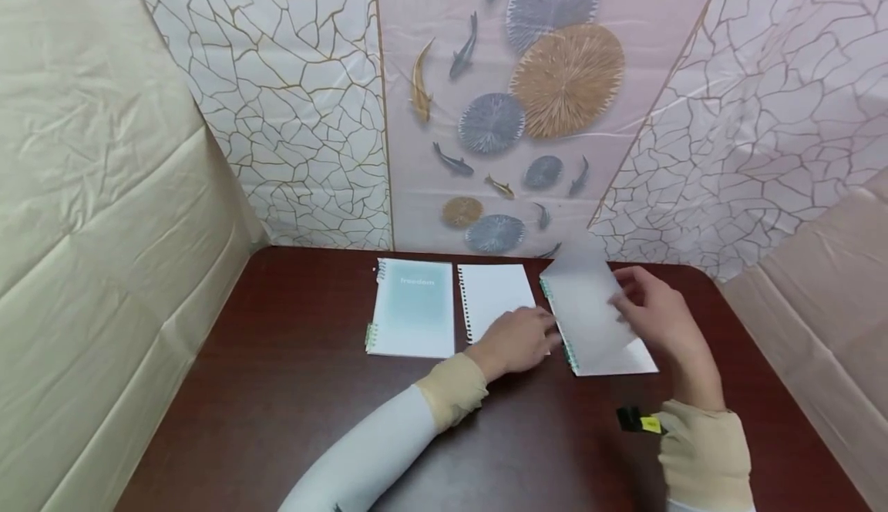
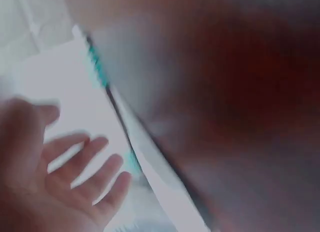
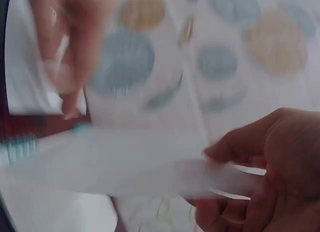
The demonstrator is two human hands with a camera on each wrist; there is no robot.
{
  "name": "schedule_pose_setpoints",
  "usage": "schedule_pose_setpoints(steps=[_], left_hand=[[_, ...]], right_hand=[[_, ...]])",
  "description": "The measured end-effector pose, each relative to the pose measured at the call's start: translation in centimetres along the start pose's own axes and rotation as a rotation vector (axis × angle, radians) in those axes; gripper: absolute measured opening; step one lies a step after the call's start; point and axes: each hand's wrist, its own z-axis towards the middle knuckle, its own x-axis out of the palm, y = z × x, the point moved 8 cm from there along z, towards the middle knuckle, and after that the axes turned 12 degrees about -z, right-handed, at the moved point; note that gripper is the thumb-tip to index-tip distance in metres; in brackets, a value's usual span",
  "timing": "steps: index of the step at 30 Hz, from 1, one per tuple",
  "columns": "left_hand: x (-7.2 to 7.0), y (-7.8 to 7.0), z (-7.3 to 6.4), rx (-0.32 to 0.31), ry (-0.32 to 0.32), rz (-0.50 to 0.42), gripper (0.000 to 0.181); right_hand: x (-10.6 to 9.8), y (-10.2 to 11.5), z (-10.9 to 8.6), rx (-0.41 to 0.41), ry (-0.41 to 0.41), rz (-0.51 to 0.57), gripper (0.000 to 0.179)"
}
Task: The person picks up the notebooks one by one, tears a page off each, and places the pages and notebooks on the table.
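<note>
My right hand (image 1: 659,313) pinches a pale, translucent sheet (image 3: 125,162) between thumb and fingers. That sheet is lifted and bowed over a notebook with teal ring binding (image 1: 570,354), whose white page (image 1: 641,359) shows below it at the right. Reaching across the table, my left hand (image 1: 516,338) lies over the lower part of a loose white paper stack (image 1: 494,288) with punched holes down its left edge. Its fingertips are close to the teal rings (image 2: 97,65). In the left wrist view those fingers are spread and loosely bent, holding nothing.
Left of the paper stack lies a notebook with a pale teal cover (image 1: 416,319) reading "freedom". A black strap with a yellow tag (image 1: 650,424) hangs at the right wrist. Patterned cloth (image 1: 486,111) rises behind the dark wooden table (image 1: 291,389).
</note>
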Motion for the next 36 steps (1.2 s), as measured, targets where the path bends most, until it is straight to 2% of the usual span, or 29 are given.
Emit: schedule_pose_setpoints(steps=[2, 4, 5, 7, 9, 11, 13, 16, 20, 23, 25, 27, 28, 30, 34, 36], left_hand=[[-2.3, 1.6, -0.1, -0.079, -0.121, -0.228, 0.052], [-4.4, 3.1, -0.4, -0.150, -0.206, -0.450, 0.059], [-5.2, 3.8, -0.6, -0.182, -0.236, -0.559, 0.064], [-6.2, 4.6, -0.8, -0.224, -0.249, -0.725, 0.071], [-6.6, 5.3, -1.0, -0.264, -0.230, -0.808, 0.076], [-6.8, 5.8, -1.1, -0.296, -0.216, -0.823, 0.079], [-7.0, 6.2, -1.4, -0.326, -0.217, -0.760, 0.084], [-7.1, 6.9, -1.6, -0.370, -0.224, -0.594, 0.085], [-6.5, 7.2, -1.9, -0.394, -0.194, -0.306, 0.073], [-5.3, 6.9, -2.1, -0.416, -0.134, -0.039, 0.065], [-4.5, 6.6, -2.1, -0.433, -0.094, 0.140, 0.065], [-3.8, 5.9, -1.7, -0.424, -0.052, 0.261, 0.066], [-3.5, 5.5, -1.4, -0.399, -0.041, 0.296, 0.068], [-2.8, 4.3, -0.7, -0.317, -0.023, 0.306, 0.074], [-0.9, 2.4, 0.9, -0.144, 0.065, 0.228, 0.100], [0.2, 2.1, 1.8, -0.104, 0.119, 0.217, 0.112]], right_hand=[[0.3, 2.5, -0.2, -0.058, -0.016, -0.017, 0.037], [1.4, 4.7, -0.2, -0.104, -0.012, -0.030, 0.037], [2.1, 5.7, -0.2, -0.126, -0.006, -0.034, 0.038], [4.0, 7.3, -0.3, -0.147, 0.026, -0.032, 0.044], [5.8, 8.4, -0.3, -0.151, 0.047, -0.043, 0.050], [7.4, 9.1, -0.4, -0.140, 0.050, -0.075, 0.056], [8.8, 9.7, -0.6, -0.132, 0.048, -0.119, 0.062], [10.1, 10.2, -0.4, -0.172, 0.067, -0.145, 0.064], [10.3, 9.1, 0.8, -0.287, 0.118, -0.035, 0.054], [8.7, 6.5, 2.4, -0.328, 0.023, 0.038, 0.038], [7.2, 4.4, 3.5, -0.306, -0.103, 0.049, 0.029], [6.0, 2.1, 4.5, -0.266, -0.207, 0.021, 0.027], [5.7, 0.9, 4.9, -0.236, -0.227, 0.001, 0.029], [5.6, -1.4, 5.8, -0.171, -0.204, -0.054, 0.039], [7.3, -5.4, 6.9, -0.046, -0.008, -0.219, 0.066], [8.2, -7.0, 7.2, 0.012, 0.093, -0.283, 0.080]])
